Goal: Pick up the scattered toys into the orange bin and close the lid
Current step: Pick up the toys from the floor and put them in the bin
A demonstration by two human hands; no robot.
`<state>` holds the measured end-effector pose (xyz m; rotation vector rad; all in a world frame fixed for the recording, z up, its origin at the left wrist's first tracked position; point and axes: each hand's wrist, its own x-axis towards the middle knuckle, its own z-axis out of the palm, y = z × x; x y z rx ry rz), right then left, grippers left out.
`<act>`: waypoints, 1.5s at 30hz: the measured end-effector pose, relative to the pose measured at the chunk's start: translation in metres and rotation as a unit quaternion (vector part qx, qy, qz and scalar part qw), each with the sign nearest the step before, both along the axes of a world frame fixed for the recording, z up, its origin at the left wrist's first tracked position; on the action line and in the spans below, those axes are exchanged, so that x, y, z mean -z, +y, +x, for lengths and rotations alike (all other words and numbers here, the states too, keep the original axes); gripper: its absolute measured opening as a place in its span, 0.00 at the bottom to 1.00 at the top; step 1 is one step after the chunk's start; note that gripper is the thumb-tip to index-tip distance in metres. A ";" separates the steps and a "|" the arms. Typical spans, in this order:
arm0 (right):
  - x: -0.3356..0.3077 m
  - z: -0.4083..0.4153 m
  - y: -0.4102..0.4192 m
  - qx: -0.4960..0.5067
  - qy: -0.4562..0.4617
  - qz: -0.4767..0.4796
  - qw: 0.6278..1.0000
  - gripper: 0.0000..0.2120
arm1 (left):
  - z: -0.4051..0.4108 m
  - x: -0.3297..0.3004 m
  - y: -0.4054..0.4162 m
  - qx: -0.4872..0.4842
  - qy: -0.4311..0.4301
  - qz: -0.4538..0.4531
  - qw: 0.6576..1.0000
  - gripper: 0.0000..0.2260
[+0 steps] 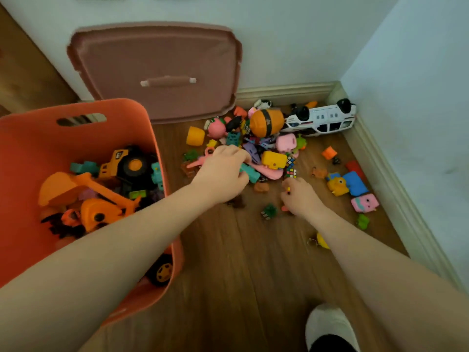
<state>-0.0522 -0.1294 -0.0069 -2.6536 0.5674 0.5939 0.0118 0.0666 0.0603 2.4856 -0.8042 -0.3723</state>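
Observation:
The orange bin (33, 146) stands open at the left, partly filled with toy diggers and blocks. Its brownish lid (157, 59) leans upright against the wall behind it. A heap of small toys (266, 146) lies on the wood floor in the corner. My left hand (223, 171) reaches into the heap, its fingers curled round a teal block toy (250, 174). My right hand (299, 196) is lower right of it, fingers curled and pinching a tiny toy piece (288, 191) near a small puzzle cube (291, 172).
A white toy bus (322, 119) lies upside down by the skirting board. A yellow duck (337, 185), a blue block (356, 182) and a pink square toy (364, 203) sit near the right wall. My slippered foot (330, 326) stands at the bottom.

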 end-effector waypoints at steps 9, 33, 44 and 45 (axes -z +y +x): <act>0.053 0.000 -0.087 -0.090 0.132 0.031 0.987 0.38 | -0.004 0.095 -0.054 -0.128 0.252 0.247 0.927 0.35; 0.068 0.002 -0.054 -0.370 0.038 0.114 0.921 0.23 | -0.041 0.149 -0.068 -0.219 0.247 0.226 0.917 0.12; 0.073 0.003 -0.012 -0.322 0.050 0.005 0.946 0.20 | -0.052 0.095 -0.045 -0.256 0.225 0.030 0.940 0.07; 0.069 0.004 -0.010 -0.277 0.048 0.055 0.958 0.20 | -0.052 0.087 -0.042 -0.263 0.239 -0.004 0.935 0.06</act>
